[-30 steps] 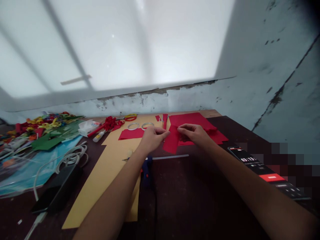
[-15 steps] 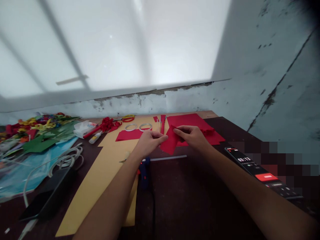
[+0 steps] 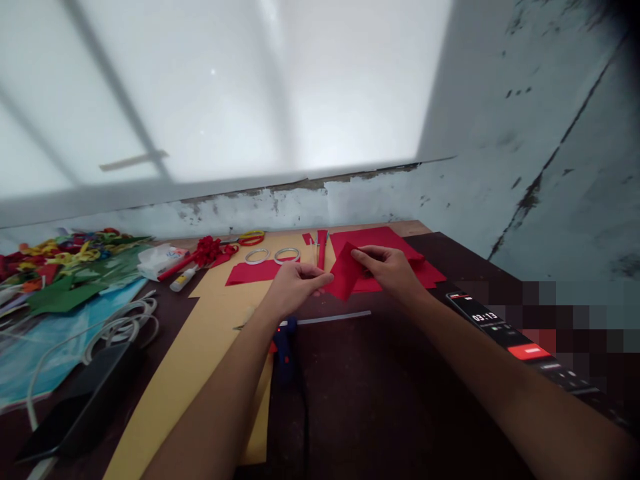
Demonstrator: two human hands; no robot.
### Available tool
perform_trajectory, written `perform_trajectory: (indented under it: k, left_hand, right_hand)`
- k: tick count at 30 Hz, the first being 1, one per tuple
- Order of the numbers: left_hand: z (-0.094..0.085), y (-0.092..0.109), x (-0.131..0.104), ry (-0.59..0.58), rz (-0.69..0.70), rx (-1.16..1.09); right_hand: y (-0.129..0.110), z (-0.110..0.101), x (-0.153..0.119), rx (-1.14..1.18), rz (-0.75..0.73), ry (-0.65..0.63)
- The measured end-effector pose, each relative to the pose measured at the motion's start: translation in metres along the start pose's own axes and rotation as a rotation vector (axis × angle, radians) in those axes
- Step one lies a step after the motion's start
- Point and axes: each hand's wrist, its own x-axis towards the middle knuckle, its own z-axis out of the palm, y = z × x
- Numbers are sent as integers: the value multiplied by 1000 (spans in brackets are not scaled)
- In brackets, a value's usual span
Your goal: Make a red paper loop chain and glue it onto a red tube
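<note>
Between my hands a small red sheet, paper or crepe-like (image 3: 345,275), is held up above the table, its upper corner bent. My right hand (image 3: 387,270) pinches its right edge between thumb and fingers. My left hand (image 3: 296,288) is closed at the sheet's left edge, thumb and index finger together on it. Behind my right hand lie larger red sheets (image 3: 373,237). Under my left forearm sits a blue glue gun (image 3: 285,357) with a small red light, and a clear glue stick (image 3: 343,318) extends to its right.
Two tape rolls (image 3: 287,256) rest near red strips (image 3: 250,273) on yellow paper (image 3: 170,373). Further left are yellow-handled scissors (image 3: 251,237), a red ribbon flower (image 3: 207,251), a glue bottle (image 3: 183,279), a coiled white cable (image 3: 120,327) and a black power bank (image 3: 95,393). A phone (image 3: 500,330) lies right.
The red sheet has tilted and risen slightly, its upper corner now standing higher beside my right fingers. The view has shifted a little, so the table things appear further left.
</note>
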Motion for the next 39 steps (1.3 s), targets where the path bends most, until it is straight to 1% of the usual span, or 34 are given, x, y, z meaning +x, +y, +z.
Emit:
perform_trajectory:
  k: [7,9,14,17,19,21,23,26,28,30,32,36,39]
  left_hand:
    - [-4,-3,2,36,36,-32]
    - [-4,-5,3,81,51,-45]
    - [-5,-12,8,212,83,-147]
    - [-6,-15,9,251,75,-101]
    - [-6,-15,9,261,76,-117]
    - [-6,-11,7,234,108,-161]
    - [-3,-6,3,166,181,-160]
    - [1,1,-2,76,302,-62]
    - [3,2,-4,84,361,18]
    - [3,1,-3,130,398,86]
    - [2,0,-2,151,397,111]
    - [-1,0,-1,109,342,74]
    - [0,0,-1,89,320,-5]
  right_hand:
    - [5,-2,3,21,22,38]
    - [5,-1,2,42,44,43]
    - [0,0,1,75,101,-8]
    - [-2,0,0,83,102,-27]
    - [-1,-1,1,113,108,-27]
    - [0,-1,2,158,118,-9]
    - [1,-1,2,209,134,8]
    - [0,1,2,282,159,-12]
    - [-2,2,1,320,175,-46]
    - [-4,3,-1,345,195,-78]
    - [-5,3,-1,357,215,-91]
    - [-5,2,-1,337,221,-85]
    - [-5,1,0,331,220,-94]
